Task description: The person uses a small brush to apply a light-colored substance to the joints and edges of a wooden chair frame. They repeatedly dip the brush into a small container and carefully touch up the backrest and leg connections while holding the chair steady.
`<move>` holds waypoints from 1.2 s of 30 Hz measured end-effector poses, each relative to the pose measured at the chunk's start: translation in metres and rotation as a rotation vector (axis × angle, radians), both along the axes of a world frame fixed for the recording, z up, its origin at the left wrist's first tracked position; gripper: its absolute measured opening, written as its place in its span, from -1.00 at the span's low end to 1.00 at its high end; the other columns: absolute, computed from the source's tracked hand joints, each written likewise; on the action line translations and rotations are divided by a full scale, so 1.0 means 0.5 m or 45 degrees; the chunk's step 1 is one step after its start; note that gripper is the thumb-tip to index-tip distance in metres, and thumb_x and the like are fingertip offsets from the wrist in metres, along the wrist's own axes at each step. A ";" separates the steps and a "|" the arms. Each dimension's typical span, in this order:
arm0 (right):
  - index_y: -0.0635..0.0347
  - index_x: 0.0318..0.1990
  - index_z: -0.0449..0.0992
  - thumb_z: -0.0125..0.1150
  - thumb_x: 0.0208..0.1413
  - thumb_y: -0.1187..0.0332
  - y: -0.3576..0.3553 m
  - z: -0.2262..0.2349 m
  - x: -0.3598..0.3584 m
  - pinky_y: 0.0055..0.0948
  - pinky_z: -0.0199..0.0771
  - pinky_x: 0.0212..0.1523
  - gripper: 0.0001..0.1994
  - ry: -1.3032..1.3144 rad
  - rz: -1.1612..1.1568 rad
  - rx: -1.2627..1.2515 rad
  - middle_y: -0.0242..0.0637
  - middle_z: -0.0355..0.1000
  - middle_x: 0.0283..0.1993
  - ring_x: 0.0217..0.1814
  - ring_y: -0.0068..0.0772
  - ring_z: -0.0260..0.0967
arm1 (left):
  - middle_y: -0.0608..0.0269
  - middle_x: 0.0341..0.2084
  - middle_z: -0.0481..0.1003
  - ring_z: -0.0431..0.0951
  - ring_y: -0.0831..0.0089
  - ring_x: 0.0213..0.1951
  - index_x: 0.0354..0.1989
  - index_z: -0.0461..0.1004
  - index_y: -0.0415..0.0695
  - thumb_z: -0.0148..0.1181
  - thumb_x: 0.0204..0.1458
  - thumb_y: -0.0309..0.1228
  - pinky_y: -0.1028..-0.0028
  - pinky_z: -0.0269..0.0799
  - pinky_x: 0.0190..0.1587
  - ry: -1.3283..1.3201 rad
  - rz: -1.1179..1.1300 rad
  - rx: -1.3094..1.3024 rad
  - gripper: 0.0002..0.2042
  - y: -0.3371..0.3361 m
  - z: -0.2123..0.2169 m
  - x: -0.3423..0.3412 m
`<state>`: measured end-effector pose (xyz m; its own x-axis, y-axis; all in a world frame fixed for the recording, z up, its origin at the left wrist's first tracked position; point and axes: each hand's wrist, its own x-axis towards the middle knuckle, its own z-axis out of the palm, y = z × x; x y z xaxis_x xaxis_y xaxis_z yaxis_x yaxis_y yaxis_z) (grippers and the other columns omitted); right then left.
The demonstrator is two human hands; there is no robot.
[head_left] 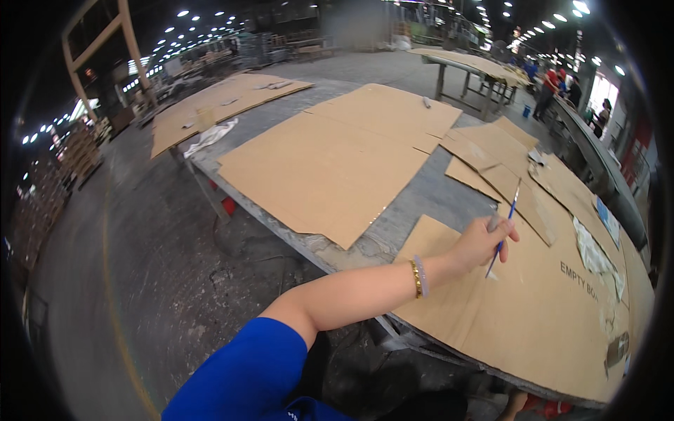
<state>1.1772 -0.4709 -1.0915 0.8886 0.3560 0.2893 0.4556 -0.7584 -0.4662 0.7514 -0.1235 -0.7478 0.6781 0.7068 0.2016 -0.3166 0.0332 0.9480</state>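
My left hand [479, 245] reaches across to the right over a large flat cardboard sheet [449, 316]. Its fingers are closed around a slim stick with a blue handle [512, 210], which looks like a fine paintbrush. The stick slants, its upper end thin and brownish, its lower end close to a small white spot on the cardboard; I cannot tell whether it touches. Something grey [493, 223] shows at the fingers, perhaps a fingertip cover. My right hand is not visible; a bit of skin at the lower edge below the table is too unclear to identify.
More cardboard [337, 154] covers the grey table, with overlapping torn pieces [491, 158] at right. Crumpled white cloths lie at the left edge [210, 137] and right side [593, 249]. Another table [477, 64] stands behind; people [551, 88] work at far right.
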 end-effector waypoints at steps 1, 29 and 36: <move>0.26 0.27 0.52 0.21 0.22 0.27 0.001 0.006 -0.003 -0.08 0.36 0.40 -0.51 0.011 -0.012 -0.006 0.06 0.46 0.34 0.40 0.09 0.39 | 0.32 -0.64 0.50 0.25 0.68 -0.67 -0.22 0.56 -0.13 0.00 0.45 -0.05 0.55 0.11 -0.60 0.005 -0.007 0.004 -0.60 0.003 0.003 0.003; 0.22 0.27 0.52 0.22 0.20 0.19 -0.002 0.001 0.014 -0.06 0.32 0.41 -0.49 0.021 0.014 0.033 0.03 0.46 0.34 0.41 0.10 0.36 | 0.35 -0.63 0.46 0.14 0.71 -0.67 -0.18 0.54 -0.16 0.02 0.44 -0.03 0.55 0.00 -0.63 0.049 -0.035 0.027 -0.59 0.016 -0.005 0.000; 0.21 0.26 0.53 0.22 0.19 0.17 -0.006 -0.011 0.029 -0.05 0.31 0.42 -0.48 0.010 0.017 0.048 0.03 0.46 0.34 0.42 0.11 0.36 | 0.34 -0.63 0.46 0.13 0.71 -0.67 -0.17 0.54 -0.16 0.01 0.45 -0.04 0.55 0.00 -0.62 0.100 -0.035 0.055 -0.60 0.012 0.000 0.006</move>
<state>1.1915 -0.4741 -1.0971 0.8860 0.3569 0.2961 0.4620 -0.7341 -0.4977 0.7545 -0.1175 -0.7478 0.7120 0.6795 0.1769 -0.2404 -0.0008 0.9707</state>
